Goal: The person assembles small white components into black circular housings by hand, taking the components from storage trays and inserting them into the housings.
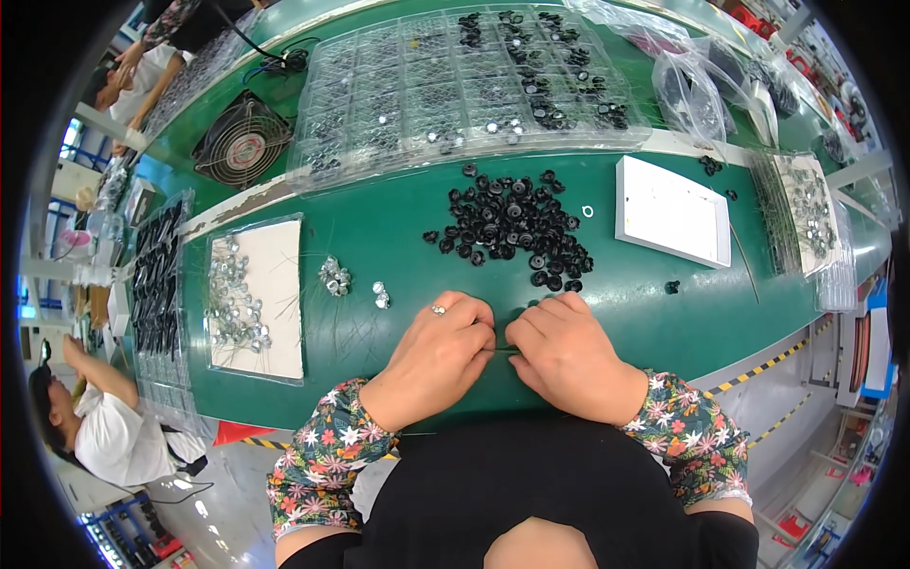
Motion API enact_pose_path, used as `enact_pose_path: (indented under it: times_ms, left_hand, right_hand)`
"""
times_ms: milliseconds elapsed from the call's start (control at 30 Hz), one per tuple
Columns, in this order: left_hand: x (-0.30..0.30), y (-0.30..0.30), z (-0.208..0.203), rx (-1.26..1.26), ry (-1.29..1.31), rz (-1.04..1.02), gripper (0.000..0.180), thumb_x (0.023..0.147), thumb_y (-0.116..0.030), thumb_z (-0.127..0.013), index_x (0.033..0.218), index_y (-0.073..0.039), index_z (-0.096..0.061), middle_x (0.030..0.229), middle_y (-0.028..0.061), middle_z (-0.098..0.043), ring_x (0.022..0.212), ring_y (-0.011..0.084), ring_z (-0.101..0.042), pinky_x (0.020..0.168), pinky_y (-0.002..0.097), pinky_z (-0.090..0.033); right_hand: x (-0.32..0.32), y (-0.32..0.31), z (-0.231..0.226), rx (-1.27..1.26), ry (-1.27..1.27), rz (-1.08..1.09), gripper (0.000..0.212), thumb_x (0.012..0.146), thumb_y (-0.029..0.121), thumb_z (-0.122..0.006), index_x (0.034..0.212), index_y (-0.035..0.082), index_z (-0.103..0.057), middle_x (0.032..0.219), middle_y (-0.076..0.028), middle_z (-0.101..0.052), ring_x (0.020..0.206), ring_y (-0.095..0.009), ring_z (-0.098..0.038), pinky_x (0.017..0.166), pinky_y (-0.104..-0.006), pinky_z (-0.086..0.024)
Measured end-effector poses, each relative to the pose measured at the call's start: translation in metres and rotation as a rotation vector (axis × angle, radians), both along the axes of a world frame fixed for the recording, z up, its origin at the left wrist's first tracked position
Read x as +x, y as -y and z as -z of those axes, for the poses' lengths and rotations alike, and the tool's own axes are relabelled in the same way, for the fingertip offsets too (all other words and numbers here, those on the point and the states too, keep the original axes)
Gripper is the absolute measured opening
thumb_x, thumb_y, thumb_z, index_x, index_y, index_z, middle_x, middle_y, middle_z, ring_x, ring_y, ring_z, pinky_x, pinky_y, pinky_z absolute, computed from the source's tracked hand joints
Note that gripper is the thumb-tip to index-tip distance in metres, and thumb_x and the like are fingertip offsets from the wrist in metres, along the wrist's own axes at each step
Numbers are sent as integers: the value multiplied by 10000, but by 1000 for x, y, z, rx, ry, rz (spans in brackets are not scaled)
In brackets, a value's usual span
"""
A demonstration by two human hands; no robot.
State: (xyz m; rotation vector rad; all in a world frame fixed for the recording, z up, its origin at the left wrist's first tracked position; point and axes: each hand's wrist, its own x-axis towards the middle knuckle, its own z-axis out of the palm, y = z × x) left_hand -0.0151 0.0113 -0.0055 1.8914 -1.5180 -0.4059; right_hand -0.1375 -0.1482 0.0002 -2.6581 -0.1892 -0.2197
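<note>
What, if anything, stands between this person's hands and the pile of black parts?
Nothing visible does: the pile of black parts lies on the green tabletop just beyond the left hand and right hand.

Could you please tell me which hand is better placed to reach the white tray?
Probably the right hand: it is nearer the white tray, while the left hand lies farther to its left.

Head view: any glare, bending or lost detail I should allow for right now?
Head view, the long green tabletop curves toward the rim; head view, bright highlights streak the clear plastic bag; head view, corners are black; head view, detail between the bare left hand and bare right hand is too small to read.
</note>
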Motion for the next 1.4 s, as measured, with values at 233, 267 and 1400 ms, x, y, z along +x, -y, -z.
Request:
enact_pose_path:
  times_ms: [233,267,1400]
  left_hand:
    - [1,0,-3,14,-40,17,153,720,17,-673,807,-26,-554,970,94,-544,954,307,-509,823,388,-433]
    - [1,0,-3,14,-39,16,153,720,17,-673,807,-26,-554,970,94,-544,954,307,-509,823,388,-433]
    - [7,-4,-4,40,-15,86,136,737,-32,-676,820,-24,-568,995,92,-538,993,298,-513,839,400,-428]
  right_hand:
    - [0,6,-14,34,-96,-23,374,632,179,-791,930,67,-595,858,-61,-569,841,-245,-550,783,-359,-403]
    - [1,4,-14,14,-94,-16,375,629,197,-797,918,67,-595,853,-61,-565,838,-244,-546,781,-360,-403]
    - [1,6,-47,-18,25,-18,614,589,255,-810,1094,8,-562,1041,-119,-567,1081,-291,-512,960,-432,-361]
